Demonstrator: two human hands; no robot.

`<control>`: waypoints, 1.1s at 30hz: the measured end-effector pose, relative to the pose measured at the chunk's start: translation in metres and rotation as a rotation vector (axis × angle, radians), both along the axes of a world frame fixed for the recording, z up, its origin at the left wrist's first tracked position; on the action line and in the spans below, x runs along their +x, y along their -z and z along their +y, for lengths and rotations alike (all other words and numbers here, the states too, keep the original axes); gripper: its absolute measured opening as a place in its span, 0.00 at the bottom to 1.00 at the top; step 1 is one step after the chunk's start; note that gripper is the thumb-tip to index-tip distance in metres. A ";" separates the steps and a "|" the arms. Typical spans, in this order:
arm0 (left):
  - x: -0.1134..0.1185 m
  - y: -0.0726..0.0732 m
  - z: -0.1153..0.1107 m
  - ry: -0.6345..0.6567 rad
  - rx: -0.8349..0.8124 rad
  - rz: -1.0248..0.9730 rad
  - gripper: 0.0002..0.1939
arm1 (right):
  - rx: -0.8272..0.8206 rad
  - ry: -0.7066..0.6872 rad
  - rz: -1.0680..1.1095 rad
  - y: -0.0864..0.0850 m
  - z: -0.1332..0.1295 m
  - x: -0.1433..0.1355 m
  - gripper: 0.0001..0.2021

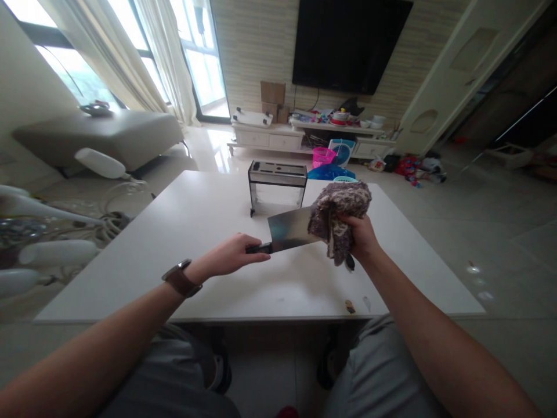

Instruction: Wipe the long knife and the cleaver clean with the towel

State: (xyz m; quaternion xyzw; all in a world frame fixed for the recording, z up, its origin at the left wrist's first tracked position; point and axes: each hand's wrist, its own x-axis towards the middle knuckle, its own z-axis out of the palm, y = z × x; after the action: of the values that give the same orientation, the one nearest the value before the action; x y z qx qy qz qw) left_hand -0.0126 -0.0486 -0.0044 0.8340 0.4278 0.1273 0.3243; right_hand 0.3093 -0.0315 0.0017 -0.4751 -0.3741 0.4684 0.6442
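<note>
Gripping the cleaver [290,230] handle, left hand [232,254] closed; right hand [360,235] apparently clamps cloth [338,215] on blade.

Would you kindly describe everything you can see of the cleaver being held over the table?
The cleaver has a broad, rectangular blade of grey, shiny metal and a dark handle. It is held above the white table, not resting on it, the blade roughly level and pointing to the person's right. The left hand grips the handle, hiding most of it. The right hand presses a bunched, mottled purple-grey cloth against the blade's far end, covering that end. Its edge cannot be made out.
</note>
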 end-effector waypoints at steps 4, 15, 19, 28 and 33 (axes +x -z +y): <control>-0.002 -0.002 -0.004 -0.041 -0.023 -0.013 0.27 | -0.013 -0.036 0.048 -0.004 -0.002 0.008 0.19; 0.027 -0.002 -0.014 -0.206 0.002 -0.186 0.25 | -0.083 -0.227 0.345 0.007 -0.009 -0.027 0.16; 0.060 0.008 -0.028 -0.135 0.046 -0.192 0.22 | -0.106 -0.227 0.436 0.015 -0.011 -0.050 0.16; 0.069 0.010 -0.033 -0.097 -0.044 -0.216 0.22 | -0.056 -0.026 0.506 0.014 0.008 -0.026 0.16; 0.055 0.009 -0.032 -0.071 -0.055 -0.195 0.23 | -0.006 0.043 0.509 0.015 0.018 0.006 0.12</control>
State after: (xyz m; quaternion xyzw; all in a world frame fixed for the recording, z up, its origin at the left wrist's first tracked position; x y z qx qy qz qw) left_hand 0.0421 -0.0804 -0.0133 0.7928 0.4270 0.2075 0.3821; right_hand 0.3149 -0.0134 -0.0129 -0.3514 -0.1883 0.5604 0.7260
